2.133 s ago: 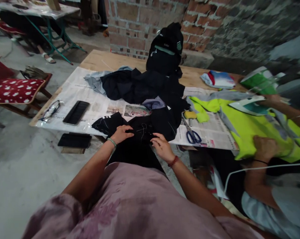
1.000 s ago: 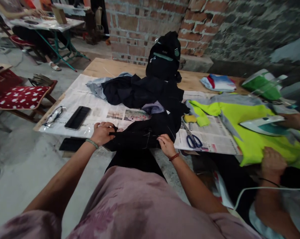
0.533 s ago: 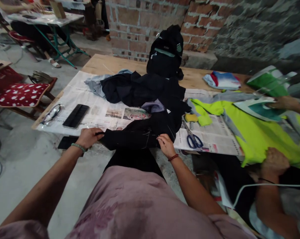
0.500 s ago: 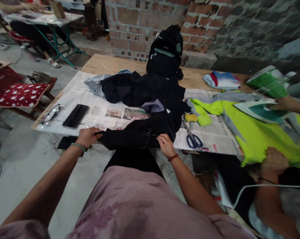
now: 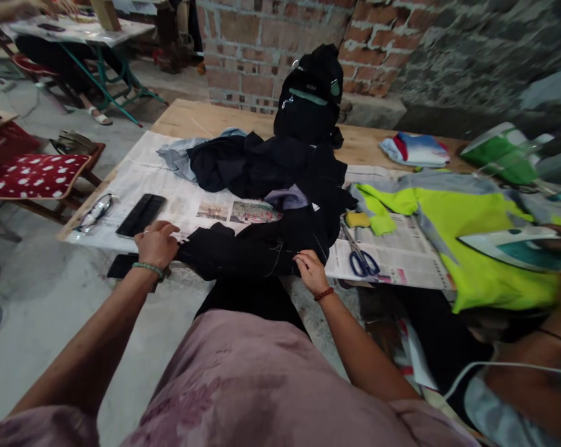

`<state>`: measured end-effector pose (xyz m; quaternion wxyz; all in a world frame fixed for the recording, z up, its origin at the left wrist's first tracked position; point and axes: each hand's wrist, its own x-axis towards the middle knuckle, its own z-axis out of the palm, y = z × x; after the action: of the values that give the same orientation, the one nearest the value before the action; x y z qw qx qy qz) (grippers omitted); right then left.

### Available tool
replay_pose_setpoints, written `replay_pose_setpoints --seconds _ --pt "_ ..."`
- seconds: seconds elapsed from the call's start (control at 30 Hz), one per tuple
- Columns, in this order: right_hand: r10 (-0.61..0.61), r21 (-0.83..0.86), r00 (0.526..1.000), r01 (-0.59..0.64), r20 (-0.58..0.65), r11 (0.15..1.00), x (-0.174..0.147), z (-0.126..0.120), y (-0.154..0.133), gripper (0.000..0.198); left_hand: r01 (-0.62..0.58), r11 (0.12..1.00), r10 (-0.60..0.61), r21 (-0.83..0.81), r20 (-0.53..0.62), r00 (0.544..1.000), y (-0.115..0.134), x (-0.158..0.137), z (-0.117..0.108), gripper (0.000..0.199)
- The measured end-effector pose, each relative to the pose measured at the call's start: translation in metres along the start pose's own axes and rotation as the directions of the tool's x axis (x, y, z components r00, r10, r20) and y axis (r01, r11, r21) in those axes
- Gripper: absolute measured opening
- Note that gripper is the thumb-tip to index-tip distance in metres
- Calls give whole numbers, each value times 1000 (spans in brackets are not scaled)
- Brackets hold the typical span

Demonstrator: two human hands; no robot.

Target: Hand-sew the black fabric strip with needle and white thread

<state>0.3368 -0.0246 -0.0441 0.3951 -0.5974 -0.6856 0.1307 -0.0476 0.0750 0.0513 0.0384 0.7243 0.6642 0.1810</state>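
Note:
A black garment with loose white threads lies bunched along the near edge of the table, partly over my lap. My right hand, with a red bracelet, pinches the garment's near edge at its right part. My left hand, wearing a green bangle, is by the garment's left end, its fingers apart and stretched to the right. Its underside is hidden, so whether it touches the cloth is unclear. Behind my left hand lies a black phone. Blue-handled scissors and a yellow sponge-like block lie right of the garment.
Newspaper covers the wooden table. A black backpack and dark clothes are farther back. At right, a co-worker's hand moves an iron over a yellow-grey garment. Glasses lie at the left edge.
My left hand has loosened from its pinch, fingers now raised and spread, and the garment's left end has bunched up. My right hand stays put. The co-worker's iron has moved right and nearer.

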Motion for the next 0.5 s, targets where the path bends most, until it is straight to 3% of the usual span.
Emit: replay_pose_setpoints --seconds 0.13,0.3,0.37,0.5 --pt "-1 2 1000 1 -8 1000 0 1 0 24 -54 997 49 -47 -101 994 28 7 -6 23" --pt "13 -3 1000 -13 -4 1000 0 2 1 25 -221 928 227 -299 -16 974 66 25 13 26" --pt "14 1 1000 -14 -7 1000 1 2 1 25 -301 894 341 -331 68 938 78 30 24 24" --pt "4 4 1000 -4 -6 1000 1 2 2 25 -433 857 505 -281 280 817 100 32 38 23"
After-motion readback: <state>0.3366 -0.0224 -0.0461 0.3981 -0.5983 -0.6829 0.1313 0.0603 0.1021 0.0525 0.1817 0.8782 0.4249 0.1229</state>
